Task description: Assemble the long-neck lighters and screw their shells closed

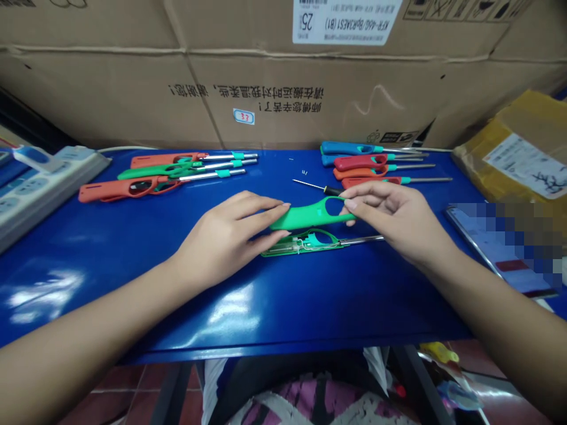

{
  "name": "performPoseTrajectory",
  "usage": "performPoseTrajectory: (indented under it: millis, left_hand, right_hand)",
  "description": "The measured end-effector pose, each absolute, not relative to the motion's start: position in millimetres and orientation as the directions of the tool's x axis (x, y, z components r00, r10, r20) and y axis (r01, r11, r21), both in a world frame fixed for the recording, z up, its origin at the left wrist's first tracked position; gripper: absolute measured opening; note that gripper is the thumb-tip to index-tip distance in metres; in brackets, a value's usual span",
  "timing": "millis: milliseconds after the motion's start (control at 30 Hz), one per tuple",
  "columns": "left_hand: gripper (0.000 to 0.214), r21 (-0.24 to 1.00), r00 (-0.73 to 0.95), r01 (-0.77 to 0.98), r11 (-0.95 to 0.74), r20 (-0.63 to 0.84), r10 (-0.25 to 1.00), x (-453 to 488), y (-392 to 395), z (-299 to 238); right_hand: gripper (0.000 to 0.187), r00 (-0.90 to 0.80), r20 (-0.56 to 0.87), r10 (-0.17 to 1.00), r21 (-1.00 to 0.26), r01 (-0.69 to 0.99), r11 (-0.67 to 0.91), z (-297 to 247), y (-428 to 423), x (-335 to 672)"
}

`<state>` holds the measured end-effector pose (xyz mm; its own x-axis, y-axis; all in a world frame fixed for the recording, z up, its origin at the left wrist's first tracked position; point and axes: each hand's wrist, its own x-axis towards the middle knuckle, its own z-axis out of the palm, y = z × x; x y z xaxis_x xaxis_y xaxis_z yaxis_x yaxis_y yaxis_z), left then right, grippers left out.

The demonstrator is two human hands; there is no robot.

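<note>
Between both hands is a green lighter shell half (305, 217), raised just above the table. My left hand (237, 236) pinches its rounded handle end between fingers and thumb. The other end, beside the trigger hole, is gripped by the thumb and fingers of my right hand (390, 215). Just below lies the opened green lighter half (305, 242), with its inner parts, teal trigger and metal tube showing. Part of it is hidden under my left fingers. A screwdriver (312, 185) with a black handle lies behind the shell, and small screws (304, 172) lie beyond it.
Several long-necked lighters (155, 186) lie at the back left, and more lighters (365, 162) at the back right. A power strip (48, 183) stands at the left. A phone (487, 248) and a taped parcel (522, 147) are on the right. A cardboard box (266, 77) walls the back.
</note>
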<state>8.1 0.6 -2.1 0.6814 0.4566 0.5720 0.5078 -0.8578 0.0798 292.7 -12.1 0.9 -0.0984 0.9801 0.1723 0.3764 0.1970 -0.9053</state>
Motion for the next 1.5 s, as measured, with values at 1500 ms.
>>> performPoseTrajectory:
  millis: [1500]
  left_hand:
    - [0.024,-0.034,0.826,0.557,-0.83,0.132,0.548,4,-12,7]
  right_hand:
    - [0.033,-0.643,0.267,0.718,-0.403,0.602,0.689,-22,-18,291]
